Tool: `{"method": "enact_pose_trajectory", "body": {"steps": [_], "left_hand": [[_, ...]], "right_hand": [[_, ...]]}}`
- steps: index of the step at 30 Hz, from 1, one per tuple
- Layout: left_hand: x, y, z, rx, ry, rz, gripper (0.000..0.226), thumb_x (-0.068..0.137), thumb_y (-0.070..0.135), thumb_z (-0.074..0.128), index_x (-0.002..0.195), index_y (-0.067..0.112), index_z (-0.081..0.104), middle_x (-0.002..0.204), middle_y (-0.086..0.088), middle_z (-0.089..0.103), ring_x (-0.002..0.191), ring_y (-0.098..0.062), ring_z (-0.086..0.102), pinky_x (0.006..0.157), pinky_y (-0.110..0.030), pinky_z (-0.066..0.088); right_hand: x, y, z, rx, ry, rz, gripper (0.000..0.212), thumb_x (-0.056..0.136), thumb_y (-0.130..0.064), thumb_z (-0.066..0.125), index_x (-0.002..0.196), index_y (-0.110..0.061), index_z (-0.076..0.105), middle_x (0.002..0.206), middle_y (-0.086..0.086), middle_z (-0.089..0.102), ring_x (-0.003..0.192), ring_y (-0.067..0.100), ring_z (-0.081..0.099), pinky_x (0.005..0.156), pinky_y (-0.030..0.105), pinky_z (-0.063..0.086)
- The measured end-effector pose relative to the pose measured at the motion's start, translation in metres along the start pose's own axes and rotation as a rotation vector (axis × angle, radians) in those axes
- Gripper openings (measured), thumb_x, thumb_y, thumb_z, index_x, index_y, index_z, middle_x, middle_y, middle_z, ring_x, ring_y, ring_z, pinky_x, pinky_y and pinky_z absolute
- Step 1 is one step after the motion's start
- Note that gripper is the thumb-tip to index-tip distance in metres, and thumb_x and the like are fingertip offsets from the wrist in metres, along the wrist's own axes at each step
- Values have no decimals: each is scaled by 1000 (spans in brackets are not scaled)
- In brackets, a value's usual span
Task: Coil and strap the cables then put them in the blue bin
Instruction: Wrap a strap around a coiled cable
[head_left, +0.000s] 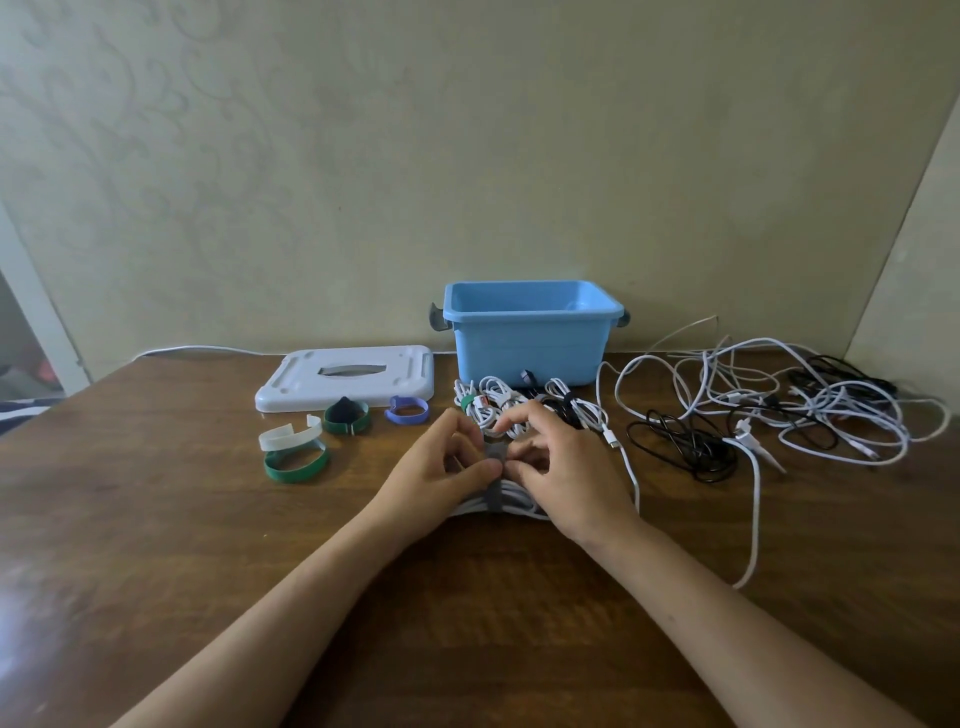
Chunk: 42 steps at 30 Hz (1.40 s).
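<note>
From my remote seat I took the blue bin (530, 338) as my mark: smooth plastic, rectangular, open-topped, with grey latches at both ends, standing at the far edge of the glossy wooden table (156, 519). Left of it lay its flat white lid (345, 384), with rounded corners. In front of the lid I saw looped straps: a pale one (288, 434) and a green one (296, 462), then a dark green (346, 415), then a purple (408, 409).

Straight in front of the bin, my left hand (441, 475) and right hand (563, 470) met over a coiled white cable (506, 501) lying on the table. A grey fabric strap (493, 486) crossed the coil; both thumbs and forefingers seemed to pinch its upper end, though the fingers hid the join.

Between hands and bin sat small strapped bundles (498, 405). Right of the bin sprawled a loose tangle of white and black cables (779, 415).
</note>
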<state>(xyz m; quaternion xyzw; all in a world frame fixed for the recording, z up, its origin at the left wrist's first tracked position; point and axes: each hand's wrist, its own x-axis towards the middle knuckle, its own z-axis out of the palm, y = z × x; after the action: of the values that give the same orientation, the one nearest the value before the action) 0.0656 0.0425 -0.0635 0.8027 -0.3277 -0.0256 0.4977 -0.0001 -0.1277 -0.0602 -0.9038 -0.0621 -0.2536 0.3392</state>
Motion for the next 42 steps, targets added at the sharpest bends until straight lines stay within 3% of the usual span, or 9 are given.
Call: {"method": "enact_pose_trajectory", "body": {"steps": [3,6,10,19,22,26,31,36,42], "left_hand": [[-1,-1,2,106,7,85,24,95,30,65,102,37,44,84,0,66,71,-18,61,67,-36,53],[-2,0,2,125,19,124,28,97,29,62,108,36,38,82,5,63,66,-8,58,64,-27,51],[-2,2,2,225,-24,123,19,99,33,57,103,45,42,89,13,64,77,-4,63,71,-28,55],[-1,2,3,180,15,112,9,102,24,53,101,33,52,87,10,67,75,-8,63,67,-28,54],[0,1,3,212,18,104,9,100,22,55,99,31,54,87,10,65,75,-4,59,63,-18,48],[2,0,3,260,44,144,11,97,18,59,93,27,55,89,9,57,77,-6,53,65,-14,42],[2,-2,4,340,49,149,3,98,22,58,96,22,55,92,10,55,80,-3,52,66,-14,43],[1,3,7,376,52,173,4,99,24,56,97,26,53,92,11,53,80,-6,54,69,-20,46],[-1,4,9,394,42,208,7,99,24,56,95,27,51,90,15,51,82,-3,52,67,-17,45]], "right_hand": [[2,2,0,15,6,8,30,85,-20,81,104,-34,63,92,-13,77,86,-1,71,77,21,59],[3,2,1,38,10,17,25,85,-20,81,102,-32,66,92,-13,77,85,0,72,79,29,61],[2,4,0,86,-3,40,24,85,-16,81,103,-26,69,91,-13,76,85,-1,71,80,29,61],[2,2,0,95,-19,64,23,84,-14,81,101,-24,70,92,-12,76,87,-1,72,83,27,61],[1,2,0,104,-29,72,23,83,-14,82,99,-26,70,91,-11,77,86,-1,72,82,28,61],[2,2,-2,141,-65,97,25,84,-12,81,95,-31,69,90,-12,76,86,-2,72,84,30,61],[5,2,-4,167,-128,170,15,97,-18,64,99,-31,71,100,-12,75,95,0,70,83,24,59],[9,2,-2,360,-126,353,11,96,-34,67,101,-26,72,92,-10,78,84,-1,71,67,12,51],[13,4,-7,720,-197,467,18,91,-11,74,108,-14,73,102,9,78,95,18,76,82,23,60]]}}
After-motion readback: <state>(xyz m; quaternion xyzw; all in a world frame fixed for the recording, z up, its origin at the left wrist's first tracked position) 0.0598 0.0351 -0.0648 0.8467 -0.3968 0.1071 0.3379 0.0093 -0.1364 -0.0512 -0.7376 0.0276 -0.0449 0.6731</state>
